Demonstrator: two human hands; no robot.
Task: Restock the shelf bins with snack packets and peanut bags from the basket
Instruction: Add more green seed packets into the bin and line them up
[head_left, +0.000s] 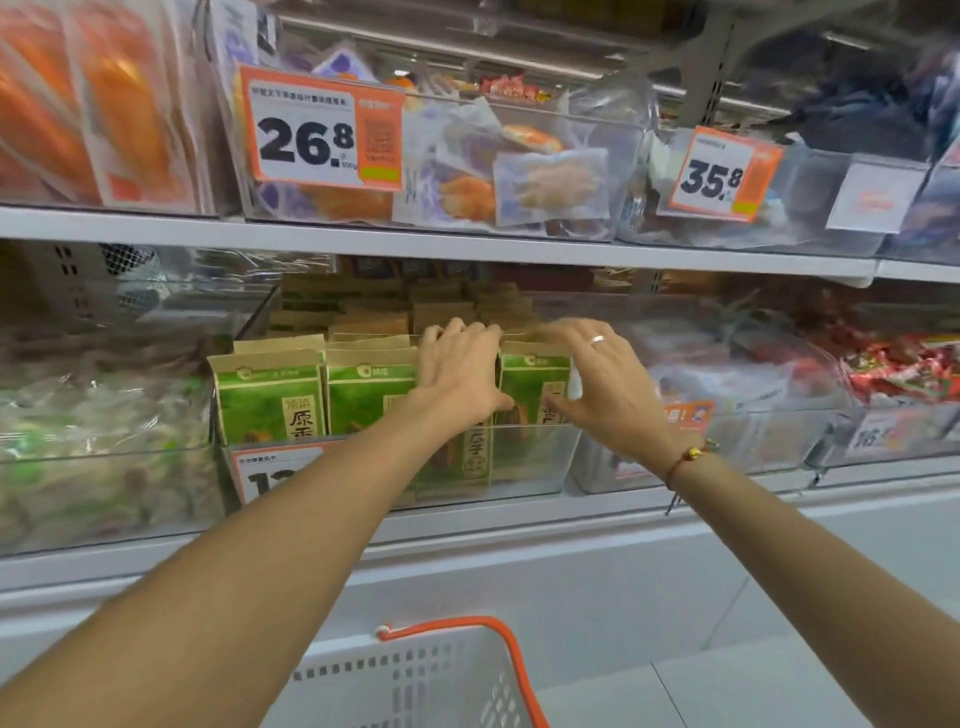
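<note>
Through the head camera I saw both arms stretched out to a clear bin (524, 462) on the lower shelf (597, 512), packed with upright green-and-brown bags (270, 400). My left hand (457, 371) lay flat over the tops of the middle bags, its fingers (447, 332) curled over their upper edges. My right hand (605, 384), with a ring and a cord bracelet (693, 454), was spread against the rightmost bag (532, 382), thumb low on its front. An orange price tag (272, 470) hung on the bin's front. Above, another bin held pale packets behind a tag reading 26.8 (319, 130). Below, a white basket (415, 686) with an orange handle stood by the floor.
</note>
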